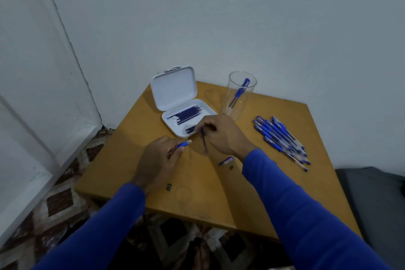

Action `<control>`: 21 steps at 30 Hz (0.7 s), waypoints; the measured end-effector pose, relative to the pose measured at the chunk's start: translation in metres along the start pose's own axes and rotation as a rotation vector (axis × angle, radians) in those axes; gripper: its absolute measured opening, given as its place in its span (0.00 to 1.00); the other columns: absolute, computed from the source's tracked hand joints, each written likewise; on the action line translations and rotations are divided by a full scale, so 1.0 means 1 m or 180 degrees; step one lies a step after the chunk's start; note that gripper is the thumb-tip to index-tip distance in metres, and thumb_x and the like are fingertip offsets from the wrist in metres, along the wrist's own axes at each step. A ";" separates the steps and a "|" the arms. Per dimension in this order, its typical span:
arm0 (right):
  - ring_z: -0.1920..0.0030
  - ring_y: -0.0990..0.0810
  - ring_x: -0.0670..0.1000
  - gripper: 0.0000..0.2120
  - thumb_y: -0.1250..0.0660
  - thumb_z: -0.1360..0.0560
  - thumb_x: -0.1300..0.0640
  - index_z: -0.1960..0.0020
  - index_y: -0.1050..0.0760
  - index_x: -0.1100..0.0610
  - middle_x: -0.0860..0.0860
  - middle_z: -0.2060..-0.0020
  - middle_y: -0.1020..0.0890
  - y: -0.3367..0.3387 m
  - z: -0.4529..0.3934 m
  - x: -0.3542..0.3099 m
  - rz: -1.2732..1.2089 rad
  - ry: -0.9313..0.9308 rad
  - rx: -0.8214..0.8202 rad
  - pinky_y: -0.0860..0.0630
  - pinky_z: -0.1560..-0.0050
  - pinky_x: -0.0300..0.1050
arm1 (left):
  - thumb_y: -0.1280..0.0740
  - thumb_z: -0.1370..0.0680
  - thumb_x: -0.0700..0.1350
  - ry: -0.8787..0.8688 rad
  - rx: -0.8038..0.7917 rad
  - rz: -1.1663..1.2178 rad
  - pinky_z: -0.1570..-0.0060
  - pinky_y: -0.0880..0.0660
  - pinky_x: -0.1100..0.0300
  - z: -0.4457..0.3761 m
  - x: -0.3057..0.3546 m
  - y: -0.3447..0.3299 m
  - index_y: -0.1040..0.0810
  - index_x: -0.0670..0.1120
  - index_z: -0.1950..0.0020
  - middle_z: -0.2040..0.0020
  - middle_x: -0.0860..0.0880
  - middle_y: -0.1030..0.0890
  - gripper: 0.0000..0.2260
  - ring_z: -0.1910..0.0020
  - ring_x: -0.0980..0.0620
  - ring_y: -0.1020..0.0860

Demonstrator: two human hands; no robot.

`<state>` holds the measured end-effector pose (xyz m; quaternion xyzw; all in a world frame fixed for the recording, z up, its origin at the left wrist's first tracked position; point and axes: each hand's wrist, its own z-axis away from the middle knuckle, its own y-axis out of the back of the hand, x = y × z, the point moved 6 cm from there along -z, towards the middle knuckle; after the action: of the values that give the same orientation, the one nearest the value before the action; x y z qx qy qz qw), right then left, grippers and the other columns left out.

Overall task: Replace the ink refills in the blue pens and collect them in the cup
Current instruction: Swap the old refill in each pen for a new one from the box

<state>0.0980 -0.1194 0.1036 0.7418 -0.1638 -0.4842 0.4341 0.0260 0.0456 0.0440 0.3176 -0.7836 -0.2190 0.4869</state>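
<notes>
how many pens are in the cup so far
1. A single blue pen leans inside the clear cup at the back of the table, cap end up near the rim. The cup is transparent, so nothing else seems hidden in it.

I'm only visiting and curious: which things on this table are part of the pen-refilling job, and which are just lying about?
Part of the job:
- pen barrel in the left hand
- refill in the right hand
- white case of refills
- clear cup with one pen
- pile of blue pens
- loose blue pen part

Just lying about:
- small dark speck
- grey cushion
</notes>
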 end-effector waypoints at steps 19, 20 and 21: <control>0.63 0.18 0.56 0.08 0.34 0.18 0.61 0.47 0.24 0.68 0.61 0.58 0.15 0.012 0.122 0.059 -0.2828 -0.1415 0.1287 0.21 0.72 0.46 | 0.36 0.18 0.53 -0.0077 -0.0352 0.0398 0.60 0.25 0.60 0.014 0.065 -0.060 0.17 0.51 0.38 0.58 0.58 0.23 0.13 0.59 0.59 0.24; 0.63 0.17 0.56 0.08 0.35 0.17 0.60 0.47 0.24 0.67 0.61 0.58 0.14 0.011 0.123 0.059 -0.2876 -0.1434 0.1288 0.21 0.71 0.47 | 0.37 0.18 0.54 -0.0101 -0.0359 0.0413 0.60 0.25 0.59 0.015 0.065 -0.061 0.17 0.52 0.38 0.58 0.58 0.23 0.13 0.58 0.58 0.24; 0.63 0.16 0.56 0.08 0.35 0.17 0.60 0.47 0.24 0.66 0.60 0.58 0.14 0.010 0.125 0.060 -0.2910 -0.1451 0.1298 0.20 0.71 0.47 | 0.38 0.18 0.55 -0.0130 -0.0363 0.0426 0.60 0.25 0.60 0.015 0.066 -0.062 0.17 0.52 0.39 0.58 0.58 0.23 0.14 0.58 0.58 0.24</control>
<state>0.0211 -0.2249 0.0577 0.6828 -0.0054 -0.7304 -0.0194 0.0083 -0.0441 0.0380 0.2318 -0.7991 -0.2367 0.5016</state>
